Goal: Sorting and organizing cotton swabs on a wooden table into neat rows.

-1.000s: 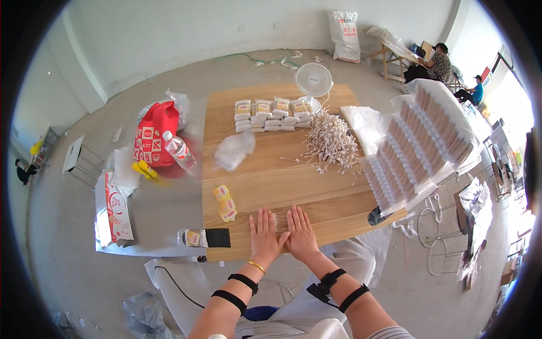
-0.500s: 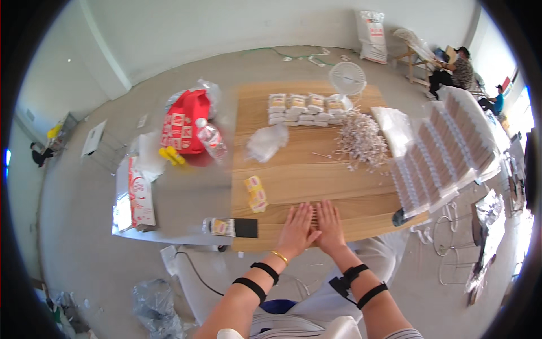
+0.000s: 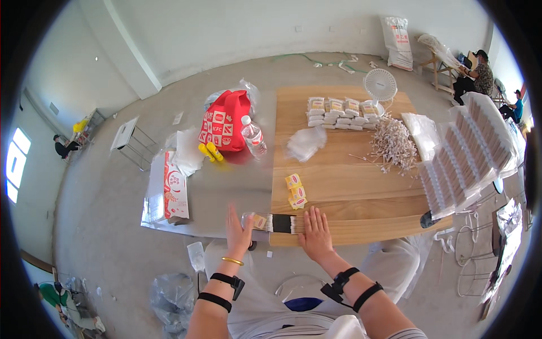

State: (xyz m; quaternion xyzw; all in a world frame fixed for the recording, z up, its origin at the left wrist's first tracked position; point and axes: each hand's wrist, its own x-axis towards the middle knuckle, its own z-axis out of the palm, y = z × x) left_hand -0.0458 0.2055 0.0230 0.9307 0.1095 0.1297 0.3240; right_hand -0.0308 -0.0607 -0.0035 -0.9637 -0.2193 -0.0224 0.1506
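My left hand (image 3: 239, 233) is upright with its fingers stretched, beside the left end of a clear bag (image 3: 259, 221) that holds cotton swabs and a yellow label. The bag's mouth is at a black strip (image 3: 281, 223) lying across the table's left edge. Just right of the strip lies a flat row of cotton swabs (image 3: 297, 225). At its right end rests my right hand (image 3: 317, 236), fingers straight and together, the palm low over the wood. Several yellow-and-white labels (image 3: 295, 191) lie a little farther off. A heap of loose swabs (image 3: 393, 142) is at the far right.
Packed swab bags (image 3: 339, 116) are stacked at the back beside a white fan (image 3: 380, 86). Empty clear bags (image 3: 306, 143) lie nearer. Long trays of swabs (image 3: 468, 155) lean at right. A red bag (image 3: 226, 121) and a bottle (image 3: 253, 137) stand left. People sit farther off.
My hands were together around the swabs; now they are apart. Both have gone left relative to the table, the left one to the bag's far end. The swab row now touches the black strip.
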